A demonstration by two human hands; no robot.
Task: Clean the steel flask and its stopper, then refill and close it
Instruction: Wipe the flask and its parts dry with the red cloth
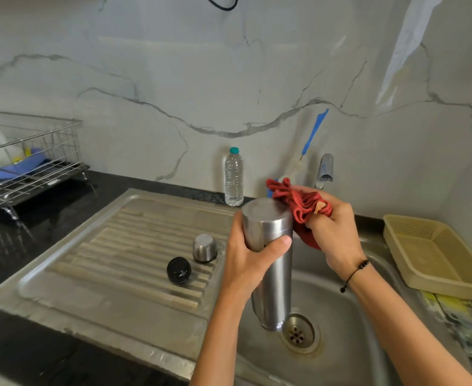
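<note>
**Flask being wiped over the sink; refill and closing not yet done**

Progress, judged from the layout: the flask (271, 263) is apart from its fittings. The black stopper (178, 269) and the steel cap (205, 247) lie side by side on the ribbed draining board (112, 246), well clear of the hands. The flask is held upside down over the sink (340, 316), flat base up and mouth end down near the drain (298, 332), so it looks to be in the wiping or drying step. Whether the inside has been washed cannot be told. Whether the stopper is clean cannot be told either. Left to do: refill, fit stopper, fit cap. A clear water bottle (234, 176) stands at the back of the worktop (34, 232) beside the tap (325, 169); it may be the refill source.

Fingers: the left hand (253, 263) is wrapped round the upper body of the flask, thumb across the front, a firm closed grip. The right hand (332, 232) is closed on a bunched red cloth (301, 207), which is pressed against the flask's upturned base edge and side. No water runs from the tap.
</note>
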